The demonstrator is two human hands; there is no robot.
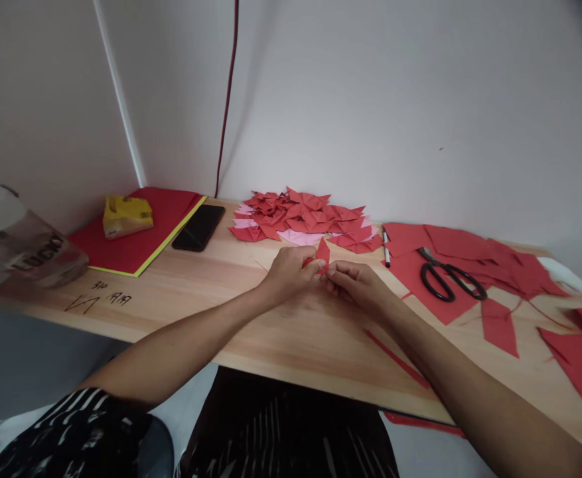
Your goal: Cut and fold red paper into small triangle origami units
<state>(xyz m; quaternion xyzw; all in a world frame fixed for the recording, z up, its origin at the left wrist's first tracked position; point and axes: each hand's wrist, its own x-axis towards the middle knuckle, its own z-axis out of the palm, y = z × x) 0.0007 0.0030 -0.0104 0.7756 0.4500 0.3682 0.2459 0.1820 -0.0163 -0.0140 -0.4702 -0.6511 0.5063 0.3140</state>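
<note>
Between my two hands, above the wooden table (pixel 251 338), is a small folded piece of red paper (pixel 323 251) with a pointed tip upward. My left hand (pixel 293 271) pinches its left side, thumb toward me. The fingertips of my right hand (pixel 353 279) grip its lower right edge. My fingers cover the lower part of the fold. Just behind the hands lies a heap of folded red and pink paper shapes (pixel 305 216), pointed at their ends.
Black-handled scissors (pixel 452 275) rest on red paper sheets (pixel 450 242) at right, beside a marker pen (pixel 386 247). Red scraps (pixel 500 325) and a paper strip (pixel 395 358) lie nearer. Leftward are a phone (pixel 198 228), red folder (pixel 116 252), yellow packet (pixel 127 217) and clear jug (pixel 36 249).
</note>
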